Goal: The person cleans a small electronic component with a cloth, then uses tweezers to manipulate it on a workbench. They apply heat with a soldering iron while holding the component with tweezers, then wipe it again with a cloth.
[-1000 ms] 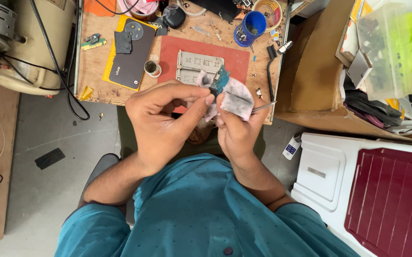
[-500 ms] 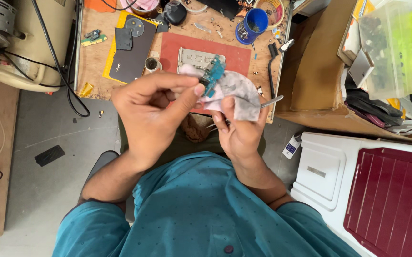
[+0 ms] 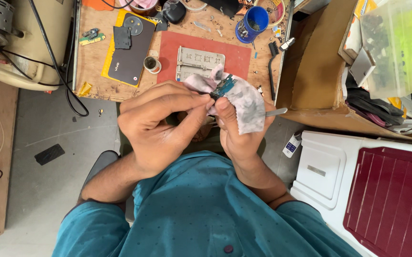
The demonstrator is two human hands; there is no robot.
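My left hand (image 3: 160,121) pinches a small teal circuit board (image 3: 223,87) between thumb and forefinger, above my lap. My right hand (image 3: 237,128) holds a grey stained cloth (image 3: 246,102) wrapped around that board, and a pair of metal tweezers (image 3: 275,112) sticks out to the right from the same hand. Both hands touch each other just in front of the wooden workbench (image 3: 96,57). On the bench lie a red mat (image 3: 168,52) with a grey metal fixture plate (image 3: 199,61), and a dark phone back on a yellow sheet (image 3: 130,45).
A blue cup (image 3: 252,24) of small parts, a small round pot (image 3: 151,64) and a black brush (image 3: 271,66) stand on the bench. A cardboard box (image 3: 315,71) is at right, a white and maroon cooler (image 3: 377,190) lower right, cables and a beige machine (image 3: 25,43) at left.
Both hands have shifted a little to the right and nearer the bench, and the cloth has been folded further over the teal board.
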